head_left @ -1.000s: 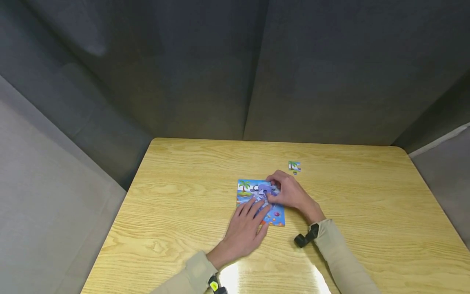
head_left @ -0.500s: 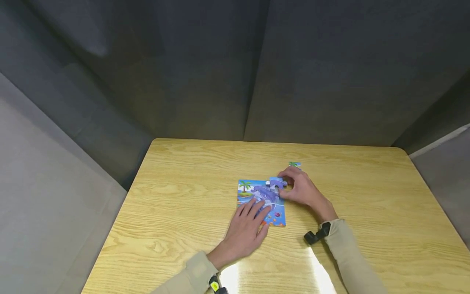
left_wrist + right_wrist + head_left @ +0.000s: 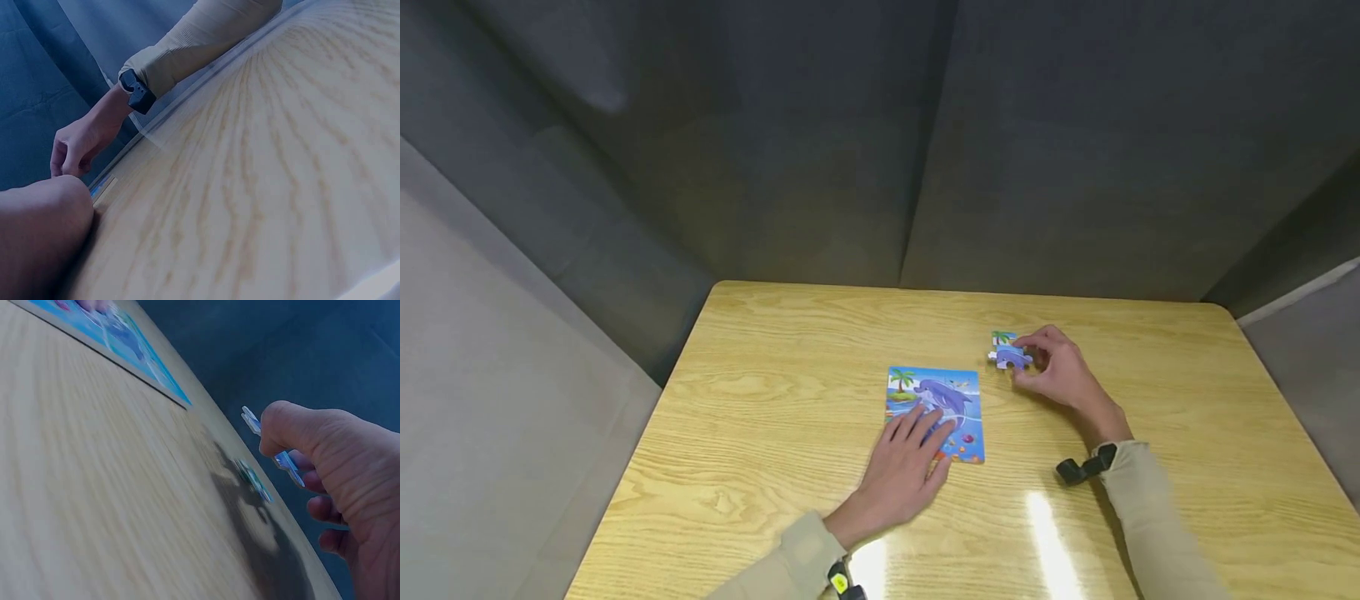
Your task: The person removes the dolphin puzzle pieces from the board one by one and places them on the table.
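Note:
My left hand [image 3: 901, 475] rests with its fingers spread on the lower part of a square dolphin puzzle board [image 3: 964, 403]. The palm tree and the dolphin's upper body show beyond its fingertips. To the right, my right hand [image 3: 1060, 369] pinches a purple-and-blue puzzle piece [image 3: 1013, 359] by its edge, between thumb and fingers. In the right wrist view this piece [image 3: 288, 464] is raised off the table, its shadow cast below. A second piece with a palm tree [image 3: 1002, 337] lies flat on the table just behind it, partly covered in the head view.
The wooden table [image 3: 790, 375] has its far edge against a dark grey curtain [image 3: 820, 167]. A pale grey panel [image 3: 497, 400] stands along the left side. Light glares off the tabletop near the front.
My right hand has lifted the dolphin piece off the board and carried it right, close to the palm-tree piece. The printed dolphin beneath is now uncovered. My left hand has stayed put.

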A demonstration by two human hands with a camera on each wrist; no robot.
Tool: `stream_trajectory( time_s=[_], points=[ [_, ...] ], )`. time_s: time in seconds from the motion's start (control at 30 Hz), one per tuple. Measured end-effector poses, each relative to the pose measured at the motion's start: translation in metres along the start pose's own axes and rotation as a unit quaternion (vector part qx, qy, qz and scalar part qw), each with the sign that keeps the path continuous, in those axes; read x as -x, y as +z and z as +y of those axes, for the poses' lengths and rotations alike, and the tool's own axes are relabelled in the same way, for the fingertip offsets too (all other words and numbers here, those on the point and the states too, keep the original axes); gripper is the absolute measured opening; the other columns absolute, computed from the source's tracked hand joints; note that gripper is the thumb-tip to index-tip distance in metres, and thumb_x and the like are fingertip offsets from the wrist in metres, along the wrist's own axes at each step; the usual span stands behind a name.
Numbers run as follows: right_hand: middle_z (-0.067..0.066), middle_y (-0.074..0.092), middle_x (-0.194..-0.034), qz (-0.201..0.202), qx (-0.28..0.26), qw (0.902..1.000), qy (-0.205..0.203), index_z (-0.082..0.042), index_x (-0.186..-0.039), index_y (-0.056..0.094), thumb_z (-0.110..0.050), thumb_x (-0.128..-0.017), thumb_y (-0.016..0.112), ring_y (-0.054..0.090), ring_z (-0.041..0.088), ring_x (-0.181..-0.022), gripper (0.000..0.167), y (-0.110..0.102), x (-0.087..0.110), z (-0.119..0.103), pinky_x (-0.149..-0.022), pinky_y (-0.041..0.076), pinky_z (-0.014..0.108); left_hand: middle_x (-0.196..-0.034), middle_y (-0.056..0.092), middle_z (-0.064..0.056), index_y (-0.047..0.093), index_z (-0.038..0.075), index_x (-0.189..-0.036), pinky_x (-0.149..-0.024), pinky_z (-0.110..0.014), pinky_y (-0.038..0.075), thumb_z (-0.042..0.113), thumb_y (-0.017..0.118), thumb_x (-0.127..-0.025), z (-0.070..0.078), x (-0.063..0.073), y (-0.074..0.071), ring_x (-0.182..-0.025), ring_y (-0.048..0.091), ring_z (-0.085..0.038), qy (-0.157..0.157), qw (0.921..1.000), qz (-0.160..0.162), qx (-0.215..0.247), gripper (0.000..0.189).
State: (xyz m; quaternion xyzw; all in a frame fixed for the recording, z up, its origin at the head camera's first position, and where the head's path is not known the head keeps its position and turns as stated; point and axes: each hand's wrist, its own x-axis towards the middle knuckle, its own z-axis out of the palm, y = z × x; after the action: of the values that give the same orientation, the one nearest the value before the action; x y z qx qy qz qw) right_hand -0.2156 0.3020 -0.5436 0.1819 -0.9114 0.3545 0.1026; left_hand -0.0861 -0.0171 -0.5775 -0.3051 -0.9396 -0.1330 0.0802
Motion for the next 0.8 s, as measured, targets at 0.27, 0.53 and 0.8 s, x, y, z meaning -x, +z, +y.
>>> stream_trajectory(
  time_s=[0.27,0.53,0.8],
  points=[
    [0.008,0.053,-0.091,0.022,0.009,0.9995,0.021,-0.005,-0.111,0.077,-0.006,-0.074,0.084,0.044,0.018,-0.075,0.038,-0.013,-0.001,0.028,-0.063,0.035,0.025,-0.165,0.039,-0.001,0.041,0.025,-0.161,-0.123,-0.049,0.030,0.043,0.038,-0.110,0.000,0.000,0.000,-0.156,0.028,-0.029,0.002,1.0000,0.001,0.001,0.054],
    [0.011,0.052,-0.088,0.033,0.016,0.9981,0.049,-0.001,-0.110,0.076,-0.004,-0.075,0.085,0.043,0.019,-0.074,0.037,-0.024,-0.006,0.050,-0.062,0.032,0.025,-0.164,0.040,-0.001,0.042,0.024,-0.160,-0.122,-0.049,0.031,0.042,0.038,-0.110,0.000,0.000,-0.002,-0.156,0.030,-0.030,0.008,0.9999,0.008,-0.003,0.053],
    [0.013,0.055,-0.088,0.023,0.025,0.9978,0.058,0.002,-0.108,0.076,-0.005,-0.076,0.086,0.042,0.018,-0.074,0.034,-0.028,-0.008,0.061,-0.061,0.032,0.023,-0.165,0.039,-0.001,0.041,0.024,-0.161,-0.123,-0.049,0.029,0.043,0.037,-0.111,0.001,-0.001,-0.004,-0.156,0.028,-0.029,0.006,1.0000,-0.003,-0.003,0.054]
  ],
)
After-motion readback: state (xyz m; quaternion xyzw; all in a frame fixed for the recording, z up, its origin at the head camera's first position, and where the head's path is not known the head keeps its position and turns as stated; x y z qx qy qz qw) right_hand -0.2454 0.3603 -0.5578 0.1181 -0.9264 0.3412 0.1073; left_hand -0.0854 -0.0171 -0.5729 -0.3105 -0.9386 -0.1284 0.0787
